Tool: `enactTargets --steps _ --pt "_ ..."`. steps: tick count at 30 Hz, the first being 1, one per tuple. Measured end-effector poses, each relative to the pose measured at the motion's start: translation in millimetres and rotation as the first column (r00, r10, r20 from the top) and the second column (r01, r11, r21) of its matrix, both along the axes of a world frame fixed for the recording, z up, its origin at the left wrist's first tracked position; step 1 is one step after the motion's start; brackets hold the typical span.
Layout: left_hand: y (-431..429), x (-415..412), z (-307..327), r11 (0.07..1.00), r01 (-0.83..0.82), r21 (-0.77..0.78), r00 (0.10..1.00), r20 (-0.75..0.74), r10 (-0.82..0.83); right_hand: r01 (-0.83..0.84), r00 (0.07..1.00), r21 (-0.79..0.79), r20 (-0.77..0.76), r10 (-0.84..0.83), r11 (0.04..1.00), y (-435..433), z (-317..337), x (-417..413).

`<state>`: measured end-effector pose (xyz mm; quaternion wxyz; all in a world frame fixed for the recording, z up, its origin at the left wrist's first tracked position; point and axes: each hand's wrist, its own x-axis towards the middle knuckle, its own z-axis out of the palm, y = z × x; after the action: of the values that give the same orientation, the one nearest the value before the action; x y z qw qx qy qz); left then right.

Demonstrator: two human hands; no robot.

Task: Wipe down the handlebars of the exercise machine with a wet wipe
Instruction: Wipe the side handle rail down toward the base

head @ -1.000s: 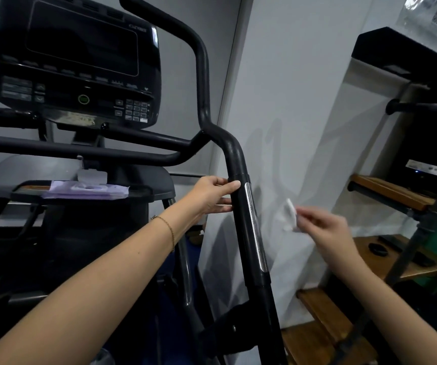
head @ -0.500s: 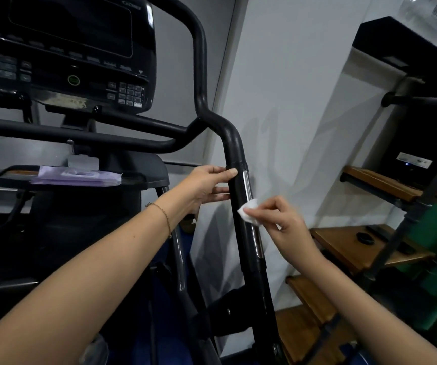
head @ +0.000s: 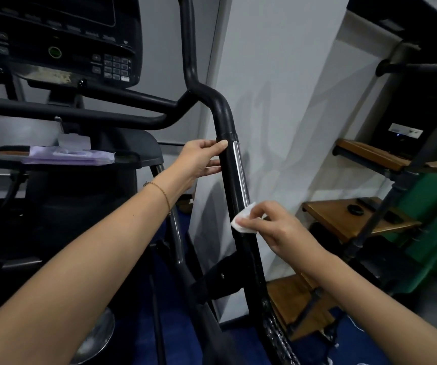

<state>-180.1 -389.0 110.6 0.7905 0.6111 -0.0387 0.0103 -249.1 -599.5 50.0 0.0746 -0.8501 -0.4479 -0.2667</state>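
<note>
In the head view, the left hand (head: 201,161) is gripping the black handlebar (head: 230,164) just below its upper bend, thumb on the near side and fingers curling around behind, beside the top end of the silver strip (head: 239,175) running along the bar. The right hand (head: 278,227) is pinching a folded white wipe (head: 243,219) between thumb and fingertips and pressing it against the handlebar at the lower end of that strip, well below the left hand. A purple wipe pack (head: 70,156) is lying on the tray (head: 143,154) under the console (head: 62,38), near the tray's left edge.
</note>
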Motion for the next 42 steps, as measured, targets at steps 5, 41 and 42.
enactTargets --steps 5,41,42 --pt "-16.1 -30.7 -22.7 0.995 -0.088 0.046 0.996 -0.021 0.089 0.015 1.0 0.007 0.005 -0.015 1.0 4.7 5.6 5.7" --pt "-46.4 -80.8 -73.4 0.973 -0.034 0.23 0.988 -0.14 0.068 0.246 0.961 -0.127 -0.1 -0.26 0.961 9.6 -22.3 -81.0" --pt "-46.4 -81.8 -73.0 0.972 -0.035 0.232 0.988 -0.138 0.069 0.235 0.968 -0.177 -0.047 -0.247 0.956 3.2 -27.2 -83.7"
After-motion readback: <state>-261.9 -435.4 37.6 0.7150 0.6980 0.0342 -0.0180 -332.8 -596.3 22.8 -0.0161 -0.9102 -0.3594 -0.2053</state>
